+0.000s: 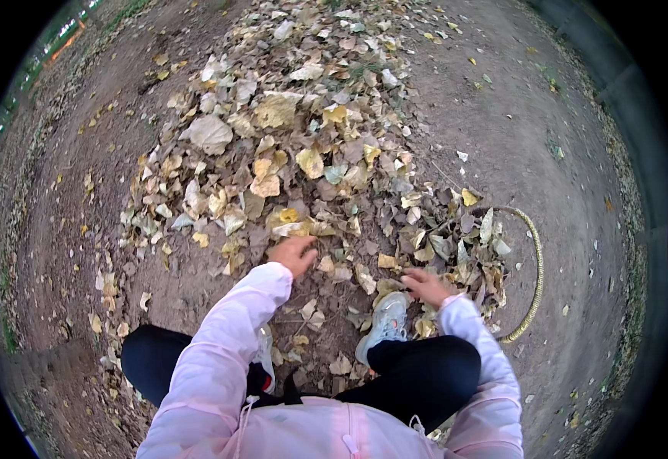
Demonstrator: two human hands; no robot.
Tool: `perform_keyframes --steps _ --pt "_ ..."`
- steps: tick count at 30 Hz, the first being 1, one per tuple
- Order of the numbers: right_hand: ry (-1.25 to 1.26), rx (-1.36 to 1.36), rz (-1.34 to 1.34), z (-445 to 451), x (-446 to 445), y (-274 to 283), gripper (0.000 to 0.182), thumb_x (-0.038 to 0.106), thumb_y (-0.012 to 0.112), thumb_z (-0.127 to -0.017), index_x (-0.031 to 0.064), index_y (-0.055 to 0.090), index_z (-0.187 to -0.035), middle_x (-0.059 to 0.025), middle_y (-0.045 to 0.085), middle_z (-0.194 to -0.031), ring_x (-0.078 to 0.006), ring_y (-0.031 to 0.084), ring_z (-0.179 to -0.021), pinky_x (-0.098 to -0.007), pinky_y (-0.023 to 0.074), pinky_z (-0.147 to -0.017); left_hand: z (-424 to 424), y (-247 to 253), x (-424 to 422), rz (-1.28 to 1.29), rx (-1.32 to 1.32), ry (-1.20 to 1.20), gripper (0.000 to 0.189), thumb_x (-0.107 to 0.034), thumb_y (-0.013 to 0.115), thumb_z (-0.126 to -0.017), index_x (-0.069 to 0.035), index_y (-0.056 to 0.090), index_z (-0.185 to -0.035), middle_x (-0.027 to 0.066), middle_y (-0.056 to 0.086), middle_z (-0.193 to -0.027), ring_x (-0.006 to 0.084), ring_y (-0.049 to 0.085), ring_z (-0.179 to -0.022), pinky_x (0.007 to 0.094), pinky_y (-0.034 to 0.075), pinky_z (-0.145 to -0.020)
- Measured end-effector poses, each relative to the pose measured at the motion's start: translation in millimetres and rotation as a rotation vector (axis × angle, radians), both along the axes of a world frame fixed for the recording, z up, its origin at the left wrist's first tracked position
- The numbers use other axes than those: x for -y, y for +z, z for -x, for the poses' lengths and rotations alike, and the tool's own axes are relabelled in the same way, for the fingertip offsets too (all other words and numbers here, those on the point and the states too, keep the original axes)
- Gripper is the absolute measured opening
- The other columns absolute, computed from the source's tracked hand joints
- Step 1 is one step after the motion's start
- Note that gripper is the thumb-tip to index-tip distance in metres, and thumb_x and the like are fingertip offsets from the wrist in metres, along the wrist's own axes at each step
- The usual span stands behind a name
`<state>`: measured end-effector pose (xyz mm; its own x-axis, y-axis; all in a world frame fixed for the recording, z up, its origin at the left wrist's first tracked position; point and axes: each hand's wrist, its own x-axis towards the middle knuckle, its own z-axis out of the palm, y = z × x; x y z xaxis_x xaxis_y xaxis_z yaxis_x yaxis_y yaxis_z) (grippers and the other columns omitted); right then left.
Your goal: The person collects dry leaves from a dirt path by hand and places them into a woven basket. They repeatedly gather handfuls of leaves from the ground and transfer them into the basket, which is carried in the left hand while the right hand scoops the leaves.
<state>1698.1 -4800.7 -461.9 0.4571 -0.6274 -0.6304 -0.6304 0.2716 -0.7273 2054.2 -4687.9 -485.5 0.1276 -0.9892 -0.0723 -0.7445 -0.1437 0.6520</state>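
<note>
My left hand (294, 256) reaches down over the near edge of a heap of dry leaves (288, 166). Its thumb and forefinger are apart, and a pale yellow leaf (291, 229) lies just beyond the fingertips. My right hand (430, 287) is low beside the white right shoe (387, 321), fingers pointing left, slightly blurred, with no object visible in it. Close to those fingers is a small yellow-brown leaf (387, 261). Whether either hand touches the leaves is unclear. To the right, a braided straw-coloured hoop (538, 275), perhaps a basket handle, curves around a leaf clump (480, 252).
Bare packed soil (500, 132) borders the heap on the right, with scattered leaves. More brown soil (70, 229) stretches left. My bent knees, in dark trousers (426, 367), flank the hands. The left shoe (265, 358) is partly hidden by my sleeve.
</note>
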Motion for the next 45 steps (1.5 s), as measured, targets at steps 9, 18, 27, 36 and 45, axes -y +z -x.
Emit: perform_keyframes --steps 9,18,27,36,45 --pt "-0.505 0.081 0.193 -64.2 22.8 -121.9 0.078 0.049 0.063 -0.077 -0.0032 0.038 -0.13 -0.0214 0.056 -0.113 -0.0307 0.05 -0.109 -0.0394 0.0354 -0.096 -86.9 -77.2 -49.9 -0.392 0.064 1.023 0.093 -0.067 0.06 -0.068 -0.008 0.036 -0.136 0.0224 0.035 -0.138 0.0365 0.035 -0.126 0.0401 0.024 -0.107" --pt "-0.615 -0.24 0.725 -46.9 223.6 -34.1 0.07 0.049 0.056 -0.08 0.0037 0.039 -0.131 -0.0302 0.037 -0.13 -0.043 0.041 -0.118 -0.0447 0.034 -0.099 -90.3 -113.4 -48.0 -0.645 -0.165 0.756 0.102 -0.074 0.052 -0.068 -0.004 0.029 -0.139 0.0225 0.028 -0.141 0.0381 0.024 -0.132 0.0406 0.018 -0.108" --pt "-0.891 -0.456 0.238 -16.8 272.2 -104.5 0.101 0.061 0.065 -0.066 0.0126 0.02 -0.143 -0.0322 0.015 -0.141 -0.0431 0.017 -0.132 -0.0435 0.0195 -0.108 -67.6 -83.8 -34.3 -0.755 -0.118 0.849 0.105 -0.079 0.05 -0.064 -0.015 0.024 -0.143 0.0251 0.014 -0.146 0.0414 0.012 -0.135 0.0446 0.012 -0.109" --pt "-0.322 -0.24 -0.013 -69.8 205.0 -104.8 0.1 0.075 0.054 -0.066 0.0197 0.022 -0.143 -0.0318 0.019 -0.141 -0.043 0.025 -0.13 -0.0419 0.0222 -0.109 -72.7 -136.8 3.6 -0.348 -0.681 1.014 0.106 -0.074 0.049 -0.071 0.005 0.023 -0.138 0.0226 0.035 -0.137 0.0307 0.032 -0.129 0.0347 0.026 -0.105" --pt "0.171 0.22 0.144 -199.4 31.9 -66.6 0.104 0.06 0.072 -0.061 0.0087 0.027 -0.14 -0.0247 0.02 -0.142 -0.0384 0.029 -0.128 -0.0446 0.0256 -0.107 2.5 -85.4 81.8 -0.419 -1.567 0.959 0.048 -0.044 0.034 -0.094 -0.007 0.052 -0.119 0.0114 0.059 -0.112 0.0301 0.059 -0.1 0.0445 0.048 -0.088"
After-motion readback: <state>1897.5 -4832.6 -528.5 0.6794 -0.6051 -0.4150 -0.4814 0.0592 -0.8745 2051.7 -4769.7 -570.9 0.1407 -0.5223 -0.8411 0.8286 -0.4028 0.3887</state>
